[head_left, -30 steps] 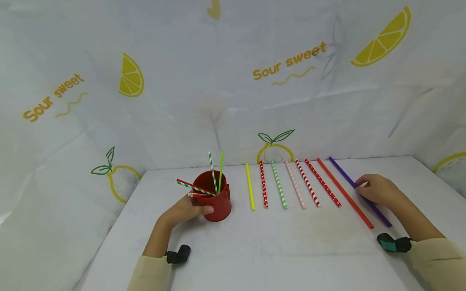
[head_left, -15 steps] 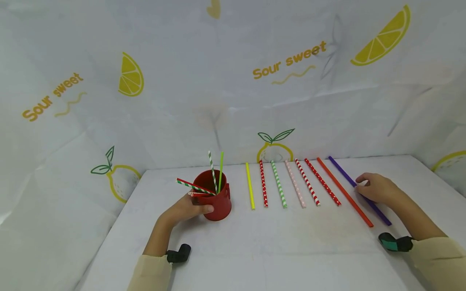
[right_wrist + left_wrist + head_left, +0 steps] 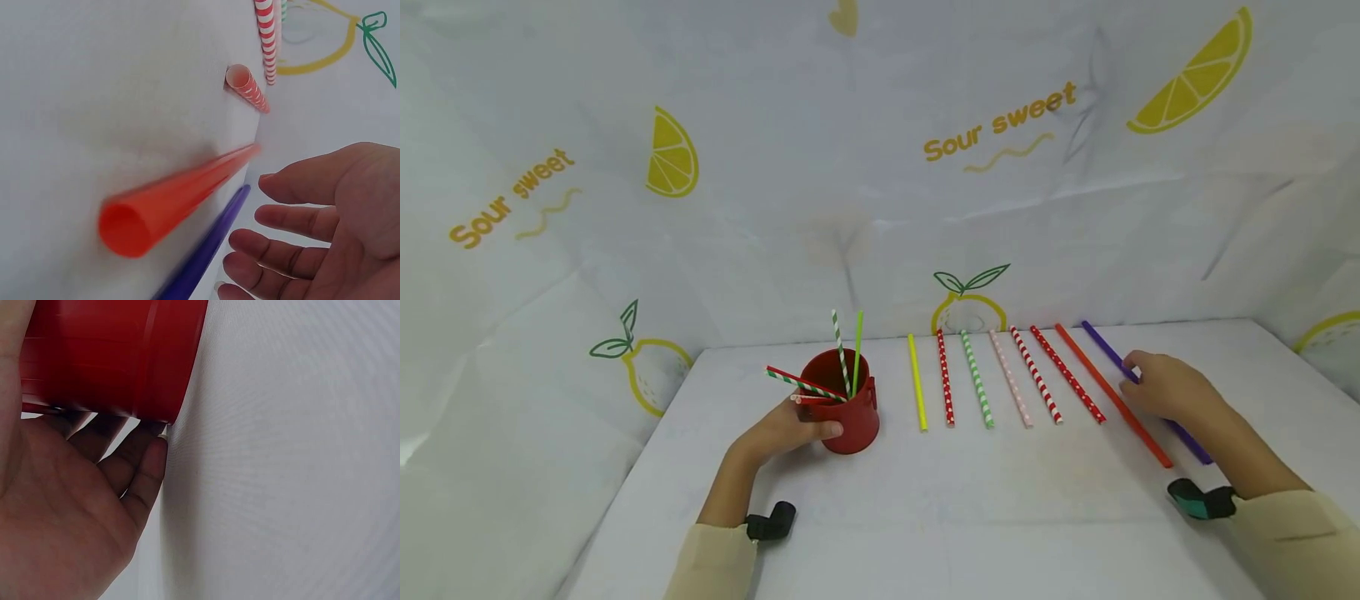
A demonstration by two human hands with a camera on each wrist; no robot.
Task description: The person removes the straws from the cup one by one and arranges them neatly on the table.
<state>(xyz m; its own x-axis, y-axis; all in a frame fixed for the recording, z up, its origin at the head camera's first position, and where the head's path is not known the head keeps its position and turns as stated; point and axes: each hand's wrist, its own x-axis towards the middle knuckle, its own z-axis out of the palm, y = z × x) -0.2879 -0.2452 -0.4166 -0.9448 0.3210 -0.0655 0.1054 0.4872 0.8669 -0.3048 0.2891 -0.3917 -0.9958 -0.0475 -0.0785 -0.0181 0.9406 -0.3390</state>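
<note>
Cloth (image 3: pixel 880 208), lemon-printed, rises beyond our left hand (image 3: pixel 786 432) and our right hand (image 3: pixel 1174 392), and beneath both we have a white tabletop (image 3: pixel 1000 517). With the left we grip a red bucket (image 3: pixel 859 427), thumb and fingers curled round its side; a few straws (image 3: pixel 840 353) stand or lean inside. We hold the right above a long purple straw (image 3: pixel 1106 347), fingers parted; a long orange straw (image 3: pixel 1114 396) lies just beside, toward the left. Between our hands lie six shorter straws (image 3: pixel 977 379), the yellow straw (image 3: pixel 917 382) nearest the left.
</note>
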